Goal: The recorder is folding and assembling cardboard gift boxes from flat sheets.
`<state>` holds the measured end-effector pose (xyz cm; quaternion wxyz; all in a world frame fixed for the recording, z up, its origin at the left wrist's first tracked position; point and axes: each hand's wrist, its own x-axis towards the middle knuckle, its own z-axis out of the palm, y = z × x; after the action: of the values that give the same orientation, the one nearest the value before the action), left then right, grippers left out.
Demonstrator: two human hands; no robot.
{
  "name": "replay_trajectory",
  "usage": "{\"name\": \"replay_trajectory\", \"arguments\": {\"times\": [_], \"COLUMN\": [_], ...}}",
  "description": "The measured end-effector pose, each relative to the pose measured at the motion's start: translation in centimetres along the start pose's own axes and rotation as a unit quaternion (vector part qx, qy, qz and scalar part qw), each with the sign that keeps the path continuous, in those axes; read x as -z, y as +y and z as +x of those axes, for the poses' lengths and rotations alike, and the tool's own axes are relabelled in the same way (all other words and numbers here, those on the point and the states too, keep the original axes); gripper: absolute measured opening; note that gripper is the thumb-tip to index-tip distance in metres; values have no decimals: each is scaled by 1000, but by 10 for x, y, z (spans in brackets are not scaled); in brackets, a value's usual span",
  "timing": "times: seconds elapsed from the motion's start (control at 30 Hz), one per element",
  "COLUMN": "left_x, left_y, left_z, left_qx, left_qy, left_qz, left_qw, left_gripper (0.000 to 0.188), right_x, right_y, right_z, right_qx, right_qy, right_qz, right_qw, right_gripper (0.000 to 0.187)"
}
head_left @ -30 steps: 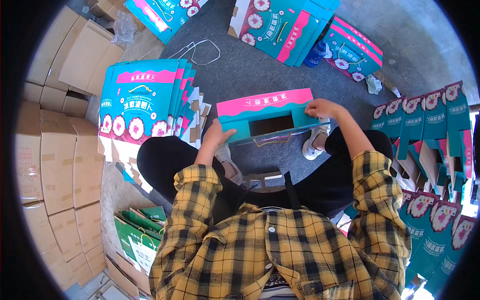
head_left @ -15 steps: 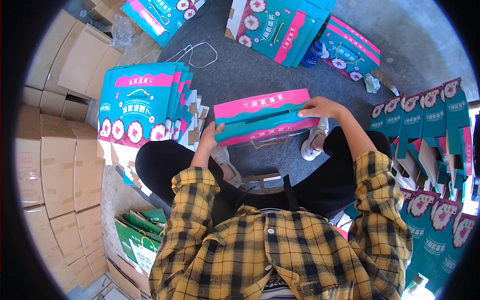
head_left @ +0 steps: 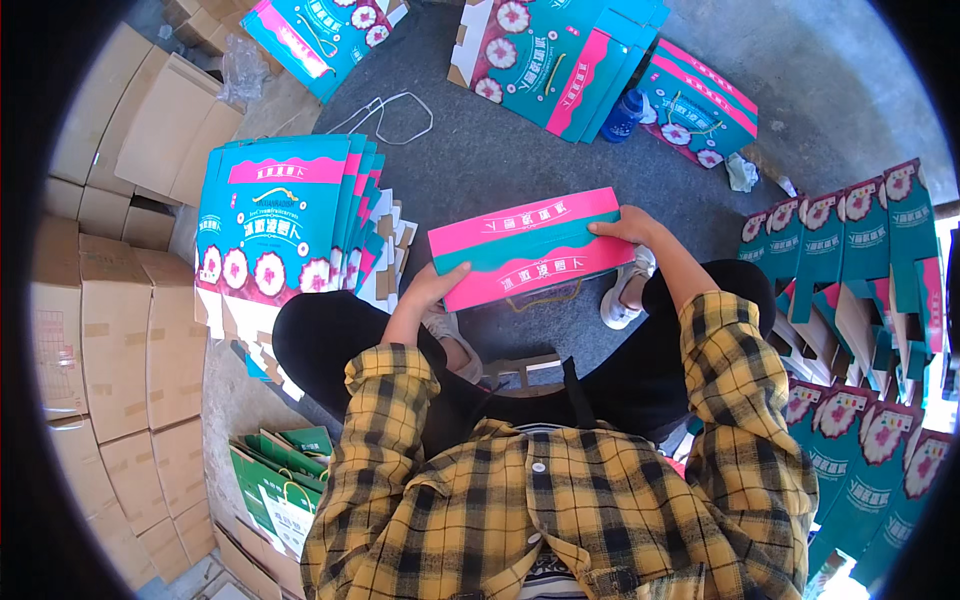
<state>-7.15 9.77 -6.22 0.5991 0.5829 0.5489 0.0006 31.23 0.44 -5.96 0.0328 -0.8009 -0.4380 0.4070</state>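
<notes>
Left of centre: carton stack point(head_left: 270, 215); a wide leftward swing could topple it. Centre: pink-and-teal box point(head_left: 525, 242), top closed. Hands apart: left hand point(head_left: 432, 286) grips its left end, right hand point(head_left: 636, 226) its right. Uneven pressure could spring the flaps. Floor point(head_left: 500, 160) above allows movement; right-side cartons point(head_left: 828, 235) limit travel.

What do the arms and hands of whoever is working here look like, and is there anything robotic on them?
Nothing robotic shows. The left sleeve and right sleeve are yellow-and-black plaid, rolled up in thick folds, leaving the wrists bare. The left hand and right hand wear no gloves; no cables show on either arm.
</notes>
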Motion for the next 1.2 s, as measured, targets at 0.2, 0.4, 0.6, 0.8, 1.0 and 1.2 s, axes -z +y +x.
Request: {"name": "replay_trajectory", "arguments": {"times": [0.2, 0.4, 0.6, 0.8, 1.0, 1.2], "left_x": [-9, -28, -75, -165, -275, -410], "left_y": [17, 37, 135, 285, 439, 523], "left_z": [-9, 11, 13, -32, -101, -166], "left_qx": [-5, -219, -430, -599, -730, -810], "left_qy": [-24, 61, 24, -64, -102, -78], "left_qz": [-51, -125, -212, -231, -179, -130], "left_qw": [998, 966, 877, 764, 652, 566], "left_gripper": [65, 64, 58, 56, 40, 74], "right_x": [33, 83, 138, 201, 270, 320], "right_y": [-11, -49, -27, 32, 138, 295], "right_z": [-34, -116, -222, -331, -448, -512], "right_qx": [46, 65, 198, 218, 194, 169], "right_qy": [103, 358, 632, 759, 823, 888], "right_qz": [-13, -11, 28, 34, 67, 212], "right_qw": [994, 931, 748, 612, 530, 372], "right_gripper": [83, 75, 68, 63, 45, 52]}}
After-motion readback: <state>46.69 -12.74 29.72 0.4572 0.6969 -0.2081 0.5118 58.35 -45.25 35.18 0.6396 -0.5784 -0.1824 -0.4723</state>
